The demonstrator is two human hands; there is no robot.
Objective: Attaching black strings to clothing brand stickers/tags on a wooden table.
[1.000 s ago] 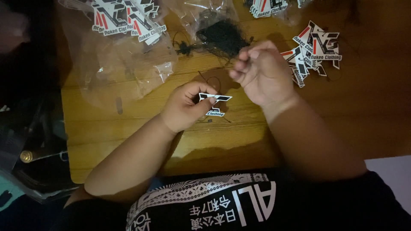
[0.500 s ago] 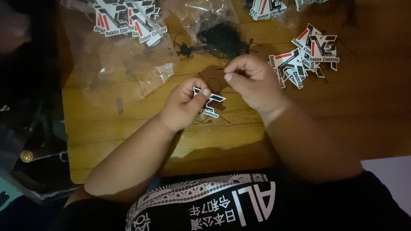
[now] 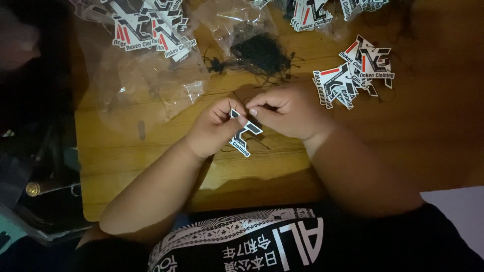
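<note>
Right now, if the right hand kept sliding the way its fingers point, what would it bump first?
The right hand points toward the left hand, so it would probably first meet the cut-out tag pinched there, then those fingers. Depth looks close, though unclear.

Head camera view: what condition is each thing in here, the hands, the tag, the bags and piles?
Left hand: pinching the cut-out tag at its top.
Right hand: fingertips closed at the tag's top edge.
Cut-out tag: held just above the wooden table, tilted.
Black string bundle: loose and tangled.
Clear plastic bag: crumpled, lying flat.
Tag pile: spread loosely right of the hands.
</note>
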